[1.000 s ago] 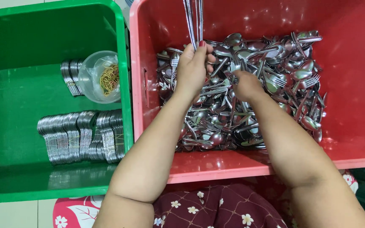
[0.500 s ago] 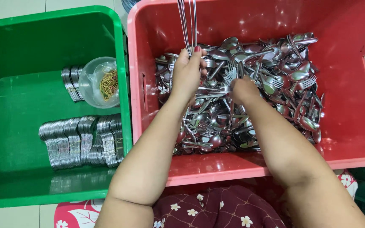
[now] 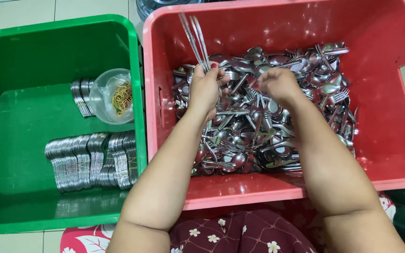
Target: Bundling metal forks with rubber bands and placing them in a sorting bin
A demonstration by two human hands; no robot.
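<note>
A red crate (image 3: pixel 390 140) holds a heap of loose steel spoons and forks (image 3: pixel 268 117). My left hand (image 3: pixel 206 89) is closed around a few pieces of cutlery (image 3: pixel 194 40) whose handles stick up and away over the crate's far wall. My right hand (image 3: pixel 277 84) hovers just above the heap beside it, fingers curled and pinching at a piece; what it grips is too small to make out.
To the left, a green crate (image 3: pixel 29 56) holds bundled rows of cutlery (image 3: pixel 92 159), a smaller bundle (image 3: pixel 81 97) and a clear plastic cup of rubber bands (image 3: pixel 115 96). Floral fabric (image 3: pixel 240 234) lies at the bottom edge. Tiled floor shows at top left.
Both hands have lifted off the heap and drawn closer together. The upright cutlery in my left hand has tilted toward the left.
</note>
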